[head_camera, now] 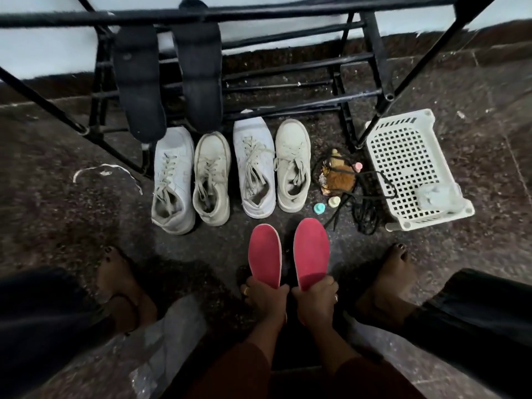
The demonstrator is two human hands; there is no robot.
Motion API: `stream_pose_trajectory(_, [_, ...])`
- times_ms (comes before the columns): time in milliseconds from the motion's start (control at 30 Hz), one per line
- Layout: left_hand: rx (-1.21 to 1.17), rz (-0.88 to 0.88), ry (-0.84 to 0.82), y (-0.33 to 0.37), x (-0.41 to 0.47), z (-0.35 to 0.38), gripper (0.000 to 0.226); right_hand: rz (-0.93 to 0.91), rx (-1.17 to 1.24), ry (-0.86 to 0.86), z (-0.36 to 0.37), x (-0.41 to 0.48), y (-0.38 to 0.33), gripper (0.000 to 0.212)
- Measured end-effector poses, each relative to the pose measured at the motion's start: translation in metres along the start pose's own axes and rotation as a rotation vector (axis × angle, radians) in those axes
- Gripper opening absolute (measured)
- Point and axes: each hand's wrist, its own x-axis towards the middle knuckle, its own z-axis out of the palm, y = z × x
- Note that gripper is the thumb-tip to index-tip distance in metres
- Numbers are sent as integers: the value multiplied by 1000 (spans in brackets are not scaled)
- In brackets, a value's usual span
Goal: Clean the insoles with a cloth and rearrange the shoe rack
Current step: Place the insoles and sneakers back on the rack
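Left hand (266, 299) gripped left red insole (265, 251), right hand (315, 298) right red insole (311, 250), fingers (325, 285) curled round heel ends. Long axes ran away from fingers, toes toward shoes (253, 168); cloth seemingly out of view.

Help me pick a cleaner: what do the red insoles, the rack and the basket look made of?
Red insoles: probably fabric-topped foam, matte and fuzzy, with a pale edge. Rack: likely painted metal, thin black bars with a slight sheen. Basket: moulded white plastic, smooth, with a perforated grid.
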Motion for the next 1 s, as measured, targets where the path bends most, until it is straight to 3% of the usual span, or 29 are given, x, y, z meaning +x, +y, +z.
stream_pose_trajectory(100, [-42,161,68,0,-5,-13,76,-44,120,141,-5,-14,-13,61])
stream_pose_trajectory(200, [-229,297,124,35,-7,-32,70,-148,226,281,-23,-15,-48,56])
stream_pose_trajectory(300, [-333,466,154,100,-6,-64,76,-298,312,385,-61,-5,-103,59])
stream_pose_trajectory(433, [-291,581,135,200,-1,-108,87,-474,344,475,-120,21,-180,60])
stream_pose_trajectory(600, [-156,700,146,297,8,-147,88,-436,179,402,-191,57,-262,73])
stream_pose_trajectory(733, [30,680,171,348,25,-152,81,-377,43,309,-220,83,-308,76])
stream_pose_trajectory(833, [157,638,87,370,35,-150,73,-335,-7,247,-226,103,-328,85])
stream_pose_trajectory(1000, [356,720,195,383,39,-146,62,-321,-39,202,-221,119,-334,91])
